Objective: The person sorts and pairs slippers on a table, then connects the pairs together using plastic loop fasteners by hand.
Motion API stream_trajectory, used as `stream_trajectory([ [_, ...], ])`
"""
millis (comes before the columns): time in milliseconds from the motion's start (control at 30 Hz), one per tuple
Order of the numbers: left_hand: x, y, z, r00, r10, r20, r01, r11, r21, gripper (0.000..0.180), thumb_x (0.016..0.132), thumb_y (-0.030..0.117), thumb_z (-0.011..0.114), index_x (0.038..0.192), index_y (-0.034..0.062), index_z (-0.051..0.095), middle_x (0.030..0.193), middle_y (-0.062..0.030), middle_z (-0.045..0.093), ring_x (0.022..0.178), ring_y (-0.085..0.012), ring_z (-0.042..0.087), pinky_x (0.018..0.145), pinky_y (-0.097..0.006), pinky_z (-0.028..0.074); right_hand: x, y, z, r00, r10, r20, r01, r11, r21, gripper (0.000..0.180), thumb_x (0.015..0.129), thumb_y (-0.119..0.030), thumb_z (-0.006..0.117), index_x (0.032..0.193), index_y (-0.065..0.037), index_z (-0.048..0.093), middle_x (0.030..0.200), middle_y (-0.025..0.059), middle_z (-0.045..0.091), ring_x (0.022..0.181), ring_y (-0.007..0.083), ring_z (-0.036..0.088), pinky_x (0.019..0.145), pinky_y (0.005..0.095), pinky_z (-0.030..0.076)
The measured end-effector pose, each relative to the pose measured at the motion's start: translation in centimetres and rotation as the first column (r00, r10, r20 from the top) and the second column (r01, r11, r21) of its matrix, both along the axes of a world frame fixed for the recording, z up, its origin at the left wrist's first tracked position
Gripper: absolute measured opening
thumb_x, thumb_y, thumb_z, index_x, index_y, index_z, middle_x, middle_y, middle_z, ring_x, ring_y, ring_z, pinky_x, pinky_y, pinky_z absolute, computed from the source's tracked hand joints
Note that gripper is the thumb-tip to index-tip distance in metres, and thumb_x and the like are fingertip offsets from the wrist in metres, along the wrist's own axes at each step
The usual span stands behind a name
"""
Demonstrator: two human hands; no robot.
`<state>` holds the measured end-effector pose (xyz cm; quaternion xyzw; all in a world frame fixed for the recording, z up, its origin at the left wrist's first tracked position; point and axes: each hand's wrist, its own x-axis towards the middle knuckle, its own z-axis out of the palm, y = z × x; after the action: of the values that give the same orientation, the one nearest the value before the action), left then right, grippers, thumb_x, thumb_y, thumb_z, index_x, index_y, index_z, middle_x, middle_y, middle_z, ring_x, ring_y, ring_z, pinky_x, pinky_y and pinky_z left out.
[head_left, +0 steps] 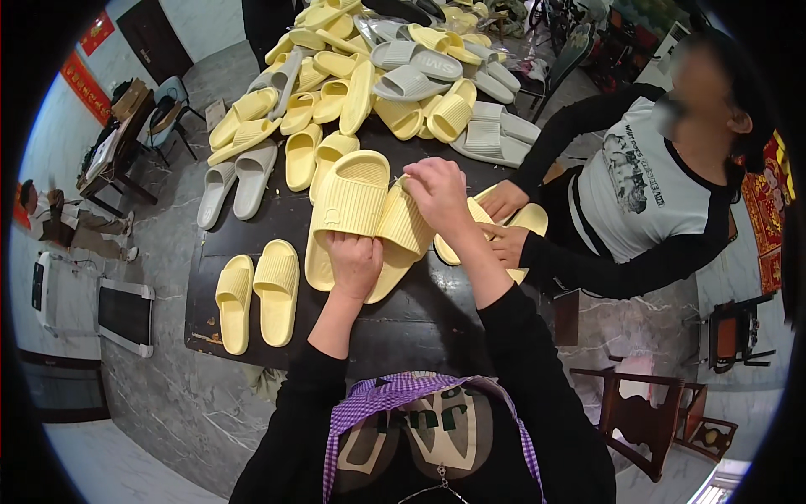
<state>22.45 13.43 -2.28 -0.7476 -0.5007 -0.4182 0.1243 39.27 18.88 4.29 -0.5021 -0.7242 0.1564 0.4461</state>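
Two pale yellow ribbed slide sandals are raised over the table in front of me, side by side with their heels toward me. My left hand is closed around the near edge of the strap of the left yellow slide, its fingers tucked under. Bent fingers of my right hand pinch at the far edge of the right yellow slide, and the fingertips are partly hidden. A pair of yellow slides, the left one and the right one, lies on the table to my left.
Yellow and grey slides are heaped at the far side of the dark table. A grey pair lies at the left. On my right, a co-worker's hands hold yellow slides. A wooden chair stands behind at the right.
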Motion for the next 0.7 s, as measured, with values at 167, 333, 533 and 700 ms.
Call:
stream_trajectory([
  [167, 0.0, -0.7, -0.2, 1.000, 0.004, -0.020, -0.005, 1.000, -0.020, 0.037, 0.067, 0.007, 0.060, 0.102, -0.0028, 0.060, 0.113, -0.0190, 0.053, 0.113, -0.0388, 0.044, 0.100, -0.051, 0.030, -0.7, 0.7, -2.2, 0.988, -0.052, 0.144, 0.028, 0.986, 0.166, 0.016, 0.077, -0.019, 0.061, 0.087, -0.008, 0.067, 0.109, 0.0092, 0.057, 0.116, 0.0279, 0.043, 0.097, 0.0435, 0.029],
  [333, 0.1, -0.9, -0.1, 1.000, -0.012, -0.022, 0.012, 0.999, -0.031, 0.036, 0.067, 0.006, 0.060, 0.102, -0.0025, 0.060, 0.110, -0.0191, 0.054, 0.109, -0.0390, 0.046, 0.097, -0.051, 0.032, -0.7, 1.3, -3.3, 0.999, -0.028, 0.041, 0.027, 0.999, 0.038, 0.015, 0.077, -0.017, 0.060, 0.085, -0.007, 0.066, 0.109, 0.0096, 0.057, 0.116, 0.0291, 0.043, 0.097, 0.0436, 0.029],
  [533, 0.2, -1.5, 0.1, 1.000, -0.008, 0.015, 0.009, 0.999, -0.053, 0.034, 0.067, 0.005, 0.061, 0.100, -0.0016, 0.061, 0.101, -0.0182, 0.057, 0.100, -0.0387, 0.050, 0.090, -0.048, 0.035, -0.4, 1.7, -2.8, 0.987, 0.061, -0.146, -0.076, 0.992, -0.097, 0.014, 0.078, -0.013, 0.058, 0.086, -0.003, 0.065, 0.099, 0.0102, 0.062, 0.100, 0.0229, 0.054, 0.086, 0.0335, 0.040],
  [700, 0.5, -2.4, -0.3, 0.999, 0.016, 0.049, -0.012, 0.998, -0.069, 0.028, 0.067, 0.005, 0.061, 0.094, -0.0030, 0.061, 0.097, -0.0180, 0.057, 0.097, -0.0381, 0.050, 0.088, -0.048, 0.036, -0.9, 1.9, -2.7, 0.953, 0.044, -0.298, -0.133, 0.949, -0.285, 0.015, 0.080, -0.010, 0.057, 0.088, 0.001, 0.063, 0.085, 0.0070, 0.065, 0.077, 0.0132, 0.058, 0.072, 0.0256, 0.046],
])
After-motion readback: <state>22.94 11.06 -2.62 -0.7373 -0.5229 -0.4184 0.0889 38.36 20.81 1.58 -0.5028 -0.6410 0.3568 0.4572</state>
